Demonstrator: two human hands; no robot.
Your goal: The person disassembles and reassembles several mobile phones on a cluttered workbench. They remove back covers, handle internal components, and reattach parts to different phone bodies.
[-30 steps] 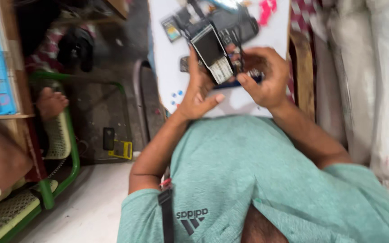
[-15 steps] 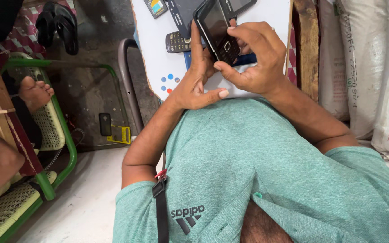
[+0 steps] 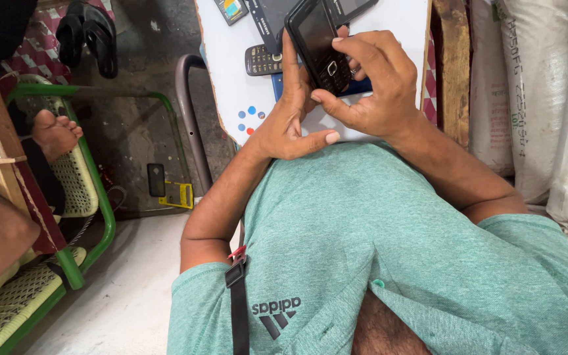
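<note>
Both my hands hold a black keypad phone over a small white table. My left hand cups it from the left and below, fingers along its edge. My right hand grips it from the right, thumb and fingertips on its lower keypad end. The phone's screen is dark. A blue flat object lies on the table beneath my hands. Another dark keypad phone rests flat just left of my left hand.
More black phones and a small colourful card lie at the table's far edge. A green-framed woven chair with another person's bare foot stands left. White sacks stack at right. Black sandals lie on the floor.
The view has dropped, so the table and my hands sit higher in frame. The phone has been turned over: its pale back showed earlier, now its dark screen side faces up.
</note>
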